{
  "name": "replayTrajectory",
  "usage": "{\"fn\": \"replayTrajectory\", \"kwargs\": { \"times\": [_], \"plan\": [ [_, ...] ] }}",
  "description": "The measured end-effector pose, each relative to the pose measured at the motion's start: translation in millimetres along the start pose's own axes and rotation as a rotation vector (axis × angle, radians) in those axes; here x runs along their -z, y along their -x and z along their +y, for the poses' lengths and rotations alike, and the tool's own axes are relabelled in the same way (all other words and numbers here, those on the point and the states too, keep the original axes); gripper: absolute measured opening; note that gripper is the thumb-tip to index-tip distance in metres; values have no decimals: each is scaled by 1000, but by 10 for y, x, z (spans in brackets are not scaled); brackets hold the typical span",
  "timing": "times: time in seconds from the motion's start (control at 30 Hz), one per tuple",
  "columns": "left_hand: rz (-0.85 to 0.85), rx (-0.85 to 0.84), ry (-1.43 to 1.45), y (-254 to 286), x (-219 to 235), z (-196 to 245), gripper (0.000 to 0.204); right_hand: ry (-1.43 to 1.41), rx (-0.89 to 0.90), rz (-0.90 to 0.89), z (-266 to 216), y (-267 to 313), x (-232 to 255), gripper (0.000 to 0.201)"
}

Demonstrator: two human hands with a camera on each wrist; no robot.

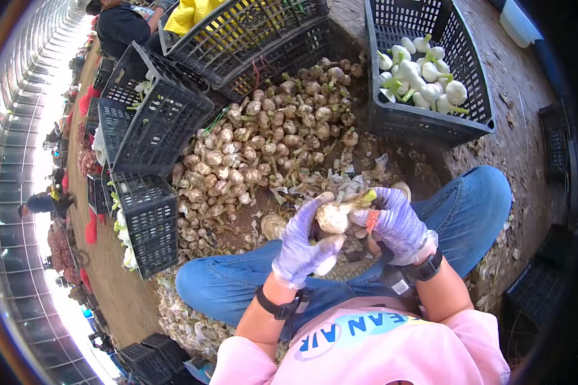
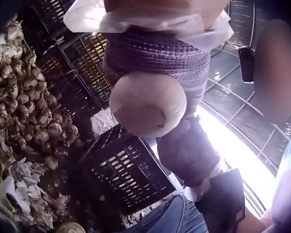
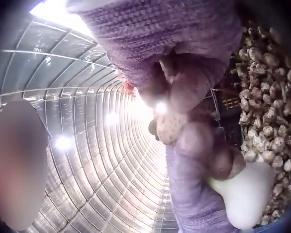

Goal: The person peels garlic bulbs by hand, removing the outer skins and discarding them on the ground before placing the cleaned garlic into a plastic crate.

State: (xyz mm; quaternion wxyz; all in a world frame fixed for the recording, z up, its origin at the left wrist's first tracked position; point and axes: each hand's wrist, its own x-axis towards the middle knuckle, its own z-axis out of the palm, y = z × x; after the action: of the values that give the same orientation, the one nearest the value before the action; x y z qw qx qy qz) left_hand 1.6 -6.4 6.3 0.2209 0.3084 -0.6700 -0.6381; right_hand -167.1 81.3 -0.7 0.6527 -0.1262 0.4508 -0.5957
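A garlic bulb (image 1: 332,218) with a green stem end (image 1: 368,196) and brownish patches is between both hands above the lap. My left hand (image 1: 300,247), in a purple knit glove with clear plastic at the cuff, grips it between thumb and fingers. A clean white bulb (image 2: 148,104) is tucked in that same hand; its smooth white side also shows in the right wrist view (image 3: 250,194). My right hand (image 1: 399,221), gloved alike with an orange band on a finger, pinches the garlic at its stem side. Bare fingertips poke out of both gloves.
A heap of soil-stained garlic (image 1: 257,144) lies ahead, with loose skins (image 1: 350,183) nearer the legs. A black crate (image 1: 430,122) of white bulbs stands at the front right. More black crates (image 1: 148,221) line the left side. Other people (image 1: 119,29) sit beyond.
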Motion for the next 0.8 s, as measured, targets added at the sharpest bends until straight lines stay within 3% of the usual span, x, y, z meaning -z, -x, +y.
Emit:
{"fn": "replayTrajectory", "kwargs": {
  "times": [0.03,0.07,0.1,0.17,0.2,0.23,0.3,0.33,0.37,0.43,0.47,0.57,0.6,0.7,0.73,0.8],
  "plan": [
    [-29,230,353,2,-13,22,51,76,59,-29,60,-3,39,21],
    [-30,234,352,-9,-13,-1,51,154,118,-61,91,-8,59,19],
    [-1,414,503,-25,-4,-46,50,150,114,-62,91,-22,60,19],
    [59,773,804,-63,-4,-114,61,670,563,-92,83,-56,56,17],
    [74,801,680,-84,-35,-110,72,523,507,-56,183,-78,63,20],
    [72,804,680,-97,-43,-115,72,522,505,-54,227,-108,74,20],
    [148,408,373,-115,-51,-121,70,280,443,59,297,-161,93,27],
    [132,328,208,-106,-35,-111,69,532,640,143,368,-170,123,33],
    [129,336,208,-106,-28,-71,69,530,634,147,338,-148,116,33],
    [26,462,339,-134,14,32,69,-429,136,-108,211,-103,73,37],
    [-83,451,410,-156,102,8,64,-719,113,-191,222,-50,108,40],
    [-73,389,203,-187,121,44,50,-660,146,-162,315,-141,136,38],
    [5,209,38,-205,101,-15,45,-661,147,-160,302,-141,143,38],
    [80,215,-19,-175,74,46,39,221,337,-60,228,-108,152,35],
    [122,368,1,-194,46,102,32,220,333,-63,223,-83,124,35],
    [134,321,-24,-212,58,26,30,58,272,-106,205,-41,45,35]
  ]
}}
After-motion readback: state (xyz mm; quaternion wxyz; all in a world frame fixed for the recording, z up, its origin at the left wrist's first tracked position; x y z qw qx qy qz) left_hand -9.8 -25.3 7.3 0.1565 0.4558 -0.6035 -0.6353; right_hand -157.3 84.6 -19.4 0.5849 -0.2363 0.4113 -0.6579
